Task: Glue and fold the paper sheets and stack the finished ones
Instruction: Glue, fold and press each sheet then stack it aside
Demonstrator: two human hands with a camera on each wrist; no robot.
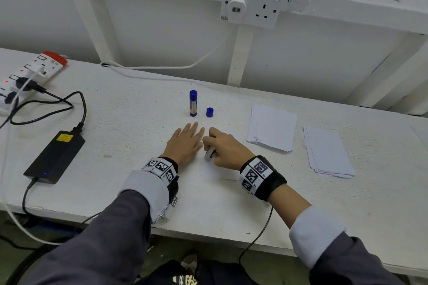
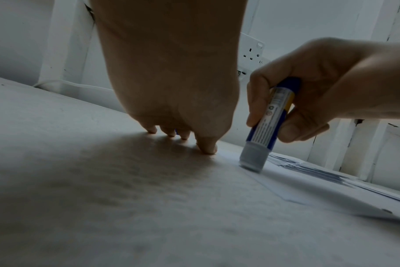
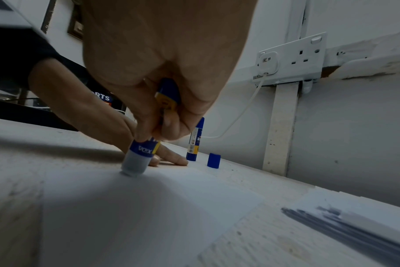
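A white paper sheet lies flat on the white table in front of me. My left hand lies flat with straight fingers, pressing down at the sheet's left edge. My right hand grips an uncapped blue glue stick, tip down on the sheet close to the left fingertips. A second, capped glue stick stands upright beyond the hands, with a loose blue cap beside it. Two stacks of white sheets lie to the right, one nearer, one farther right.
A black power adapter with its cables lies at the left, and a power strip sits at the far left corner. A wall socket with a white cable hangs above the table's back edge.
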